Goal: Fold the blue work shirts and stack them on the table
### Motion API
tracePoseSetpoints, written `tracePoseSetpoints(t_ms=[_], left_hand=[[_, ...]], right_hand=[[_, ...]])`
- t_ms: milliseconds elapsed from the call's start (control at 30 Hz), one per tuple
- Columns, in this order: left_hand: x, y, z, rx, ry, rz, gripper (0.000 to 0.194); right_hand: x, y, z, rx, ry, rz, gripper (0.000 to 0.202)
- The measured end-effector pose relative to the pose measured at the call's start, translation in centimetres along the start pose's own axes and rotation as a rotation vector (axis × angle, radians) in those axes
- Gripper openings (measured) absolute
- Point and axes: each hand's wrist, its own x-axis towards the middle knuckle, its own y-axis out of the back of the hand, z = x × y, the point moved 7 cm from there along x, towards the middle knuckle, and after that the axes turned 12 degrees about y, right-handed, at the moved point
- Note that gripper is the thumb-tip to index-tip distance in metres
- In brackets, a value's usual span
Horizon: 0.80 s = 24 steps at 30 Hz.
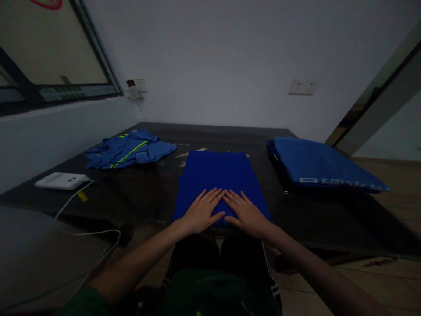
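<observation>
A folded bright blue cloth [219, 169] lies flat on the dark table [151, 193], reaching its front edge. My left hand [204, 210] rests palm down on the near part of the cloth, fingers stretched out. Beside it, my right hand [245, 213] also lies flat on the cloth, with a ring on one finger. The fingertips of both hands meet or nearly meet around the middle. Neither hand grips anything.
A crumpled blue garment with yellow-green stripes [128, 149] lies at the back left. Left of me is a white device [62, 181] with a trailing white cable [70, 199]. Folded blue fabric with white lettering [322, 162] sits at the right. A wall [213, 66] stands behind.
</observation>
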Motion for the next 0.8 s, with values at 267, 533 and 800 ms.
tracePoseSetpoints(t_ms=[267, 533, 800], left_hand=[[-1.2, 0.0, -2.3, 0.050, 0.034, 0.035, 0.058], [-3.4, 0.3, -4.7, 0.118, 0.129, 0.061, 0.058], [-4.6, 0.9, -3.8, 0.143, 0.196, 0.112, 0.055]], right_hand=[[-1.0, -0.5, 1.1, -0.062, -0.025, 0.019, 0.068], [-3.9, -0.8, 3.6, -0.088, -0.131, 0.000, 0.060], [-5.5, 0.5, 3.8, -0.123, -0.224, 0.074, 0.050]])
